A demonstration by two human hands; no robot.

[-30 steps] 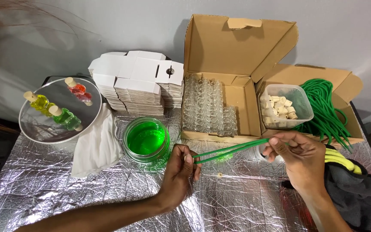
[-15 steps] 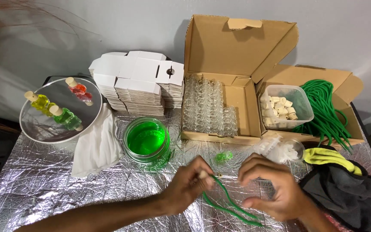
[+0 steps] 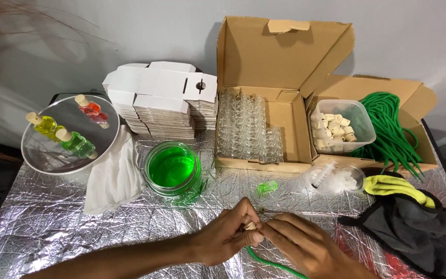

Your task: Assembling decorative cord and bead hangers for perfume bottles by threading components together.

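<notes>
Green cord point(image 3: 272, 263) now hangs slack at lower centre of the frame, no longer stretched taut between the hands as a second ago. Left hand point(image 3: 228, 235) and right hand point(image 3: 305, 245) have come together, fingertips pinching a small pale cork point(image 3: 250, 226) at the cord's end. Small green-filled bottle point(image 3: 267, 187) lies untouched just above them on the foil tabletop point(image 3: 78, 232). Green liquid jar point(image 3: 173, 169) sits further left.

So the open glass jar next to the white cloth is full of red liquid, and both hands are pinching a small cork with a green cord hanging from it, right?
Not quite: the open glass jar beside the white cloth holds green liquid, not red, as the head view shows. The rest stands: the left hand and right hand meet on a small pale cork, with a green cord trailing below.
</notes>
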